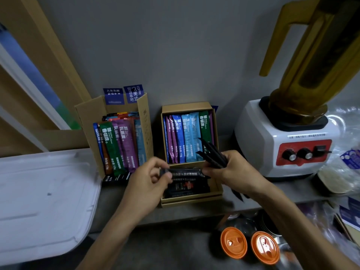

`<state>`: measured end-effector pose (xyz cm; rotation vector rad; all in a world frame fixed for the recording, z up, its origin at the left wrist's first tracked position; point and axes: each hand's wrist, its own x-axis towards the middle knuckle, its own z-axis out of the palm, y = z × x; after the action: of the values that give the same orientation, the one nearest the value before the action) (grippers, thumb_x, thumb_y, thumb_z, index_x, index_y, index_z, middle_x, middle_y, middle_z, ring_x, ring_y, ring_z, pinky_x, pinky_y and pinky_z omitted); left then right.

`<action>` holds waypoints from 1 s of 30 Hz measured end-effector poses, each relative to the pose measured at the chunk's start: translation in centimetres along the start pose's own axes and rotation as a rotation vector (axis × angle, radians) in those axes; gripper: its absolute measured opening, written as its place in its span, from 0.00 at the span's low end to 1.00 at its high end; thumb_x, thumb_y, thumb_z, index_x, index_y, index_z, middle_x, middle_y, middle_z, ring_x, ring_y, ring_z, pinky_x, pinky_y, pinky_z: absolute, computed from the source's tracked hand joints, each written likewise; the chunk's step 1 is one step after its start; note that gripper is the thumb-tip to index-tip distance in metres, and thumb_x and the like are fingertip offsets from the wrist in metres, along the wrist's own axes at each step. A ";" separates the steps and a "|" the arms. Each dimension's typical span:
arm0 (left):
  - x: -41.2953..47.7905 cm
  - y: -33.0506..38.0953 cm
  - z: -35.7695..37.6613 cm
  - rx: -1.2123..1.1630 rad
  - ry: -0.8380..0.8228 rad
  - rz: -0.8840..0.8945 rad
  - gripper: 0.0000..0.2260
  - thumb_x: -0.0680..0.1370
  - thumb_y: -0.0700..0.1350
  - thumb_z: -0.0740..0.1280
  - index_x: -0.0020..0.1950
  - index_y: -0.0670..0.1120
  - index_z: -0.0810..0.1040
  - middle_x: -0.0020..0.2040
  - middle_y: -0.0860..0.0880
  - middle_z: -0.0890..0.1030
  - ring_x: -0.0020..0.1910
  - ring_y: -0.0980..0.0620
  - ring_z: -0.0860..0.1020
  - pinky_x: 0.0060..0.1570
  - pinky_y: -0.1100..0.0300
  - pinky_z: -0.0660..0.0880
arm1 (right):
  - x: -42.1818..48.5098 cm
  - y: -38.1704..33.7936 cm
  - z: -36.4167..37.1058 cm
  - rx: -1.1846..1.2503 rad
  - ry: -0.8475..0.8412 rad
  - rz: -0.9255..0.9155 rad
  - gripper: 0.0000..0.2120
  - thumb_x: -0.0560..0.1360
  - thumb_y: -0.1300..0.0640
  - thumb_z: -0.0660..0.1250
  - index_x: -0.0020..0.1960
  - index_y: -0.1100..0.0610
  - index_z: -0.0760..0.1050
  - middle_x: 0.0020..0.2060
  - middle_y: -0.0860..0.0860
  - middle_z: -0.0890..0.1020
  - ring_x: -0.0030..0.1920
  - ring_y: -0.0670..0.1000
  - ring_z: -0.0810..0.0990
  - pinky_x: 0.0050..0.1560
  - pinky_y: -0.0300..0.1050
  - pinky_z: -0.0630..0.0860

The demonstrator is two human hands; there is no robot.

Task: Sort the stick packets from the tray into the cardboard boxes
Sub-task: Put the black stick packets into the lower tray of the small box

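The left hand point(150, 178) pinches a single black stick packet point(185, 173) above the six o'clock end of the shallow brown cardboard box point(194, 200). At its three o'clock, the right hand point(231, 168) clutches a bundle of black stick packets point(213, 152).

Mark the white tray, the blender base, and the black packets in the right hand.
white tray point(39, 182): head view, bare flat floor.
blender base point(259, 137): head view, white front housing.
black packets point(211, 150): head view, upper part of the bundle.

2 cardbd boxes point(85, 115) point(185, 107), 1 tray point(39, 191), 1 blender point(282, 137), 2 orange lids point(233, 242) point(265, 247)
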<state>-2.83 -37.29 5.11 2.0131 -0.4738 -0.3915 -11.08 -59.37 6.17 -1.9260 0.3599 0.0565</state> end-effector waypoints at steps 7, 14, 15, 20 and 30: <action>0.4 -1.7 1.2 0.616 0.029 0.323 0.01 0.77 0.50 0.69 0.47 0.54 0.81 0.43 0.60 0.74 0.48 0.57 0.69 0.47 0.59 0.71 | 1.1 0.4 1.2 -0.438 -0.131 -0.012 0.09 0.75 0.56 0.71 0.55 0.48 0.80 0.48 0.47 0.84 0.48 0.44 0.83 0.49 0.43 0.82; 1.0 -1.9 1.9 0.635 -0.093 0.290 0.06 0.78 0.51 0.69 0.53 0.56 0.82 0.47 0.60 0.75 0.51 0.59 0.68 0.52 0.62 0.68 | 0.8 0.8 0.8 -0.233 0.008 0.053 0.06 0.76 0.53 0.72 0.52 0.49 0.79 0.44 0.47 0.83 0.43 0.44 0.83 0.40 0.39 0.78; 0.9 -1.8 1.9 0.632 -0.096 0.285 0.05 0.78 0.50 0.69 0.53 0.56 0.82 0.47 0.60 0.74 0.51 0.59 0.69 0.52 0.62 0.69 | 0.6 0.8 0.6 -0.132 0.004 0.059 0.06 0.76 0.54 0.72 0.52 0.52 0.79 0.41 0.48 0.83 0.40 0.45 0.82 0.38 0.41 0.78; 0.8 1.0 1.4 0.095 0.018 0.197 0.04 0.78 0.50 0.69 0.52 0.55 0.81 0.43 0.58 0.80 0.44 0.62 0.77 0.43 0.69 0.74 | -0.9 0.4 0.7 0.365 -0.271 0.162 0.06 0.77 0.60 0.69 0.48 0.62 0.75 0.31 0.52 0.77 0.29 0.49 0.72 0.28 0.42 0.69; 2.0 3.5 0.5 -0.156 0.073 0.209 0.03 0.79 0.46 0.67 0.48 0.49 0.81 0.41 0.53 0.82 0.42 0.59 0.81 0.42 0.66 0.77 | -1.5 0.2 1.6 0.507 -0.435 0.122 0.07 0.79 0.61 0.67 0.44 0.62 0.72 0.27 0.49 0.76 0.23 0.45 0.69 0.23 0.36 0.64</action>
<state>-1.92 -40.19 7.82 1.8009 -0.5837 -0.2180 -12.36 -57.66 5.69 -1.3433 0.1733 0.4187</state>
